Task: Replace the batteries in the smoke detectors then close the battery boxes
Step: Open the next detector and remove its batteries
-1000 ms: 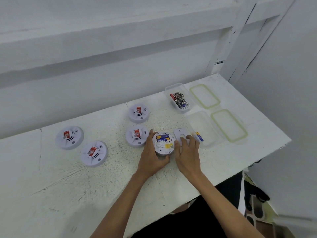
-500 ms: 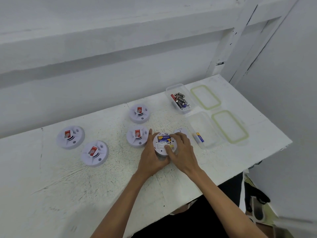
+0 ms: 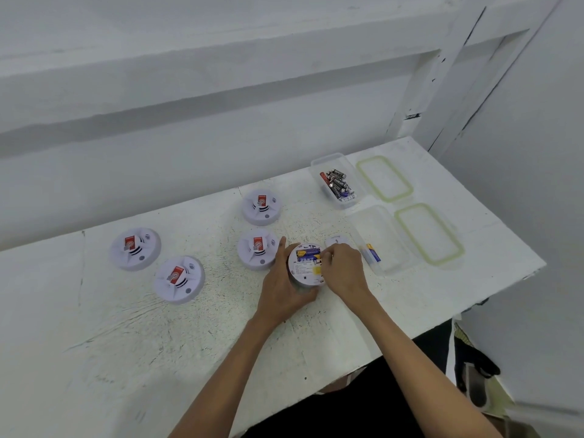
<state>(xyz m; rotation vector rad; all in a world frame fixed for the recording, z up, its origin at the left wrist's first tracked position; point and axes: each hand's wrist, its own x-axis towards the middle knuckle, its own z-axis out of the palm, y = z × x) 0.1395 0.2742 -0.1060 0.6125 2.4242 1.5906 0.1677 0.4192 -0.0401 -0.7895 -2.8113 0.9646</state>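
Your left hand (image 3: pixel 281 289) wraps the upturned round white plastic smoke detector (image 3: pixel 306 263), thumb on its far-left rim and fingers curled round its near side, pinning it to the scuffed white table (image 3: pixel 158 343). Your right hand (image 3: pixel 343 271) is bunched at the detector's right edge, fingertips (image 3: pixel 327 259) drawn together over the battery bay. The hand hides whether they pinch a battery or only press there, so I cannot tell.

The small white battery cover (image 3: pixel 336 240) lies off, just beyond the detector to its right. Farther right sits a clear plastic box (image 3: pixel 384 213) holding one blue-and-yellow battery (image 3: pixel 373 252). Beyond that, a second clear box (image 3: pixel 328 158) holds loose dark batteries (image 3: pixel 336 184). Four face-up white detectors lie to the left of the upturned one, the nearest (image 3: pixel 258 249) just beside your left thumb.

The detector looks light, rigid and smooth-sided, so it will probably skate or spin if you push sideways. Hold it by the rim, not the label face. A battery is a small slick cylinder; take it across the middle between thumb and forefinger. The cover looks thin, so press it home at its edges.
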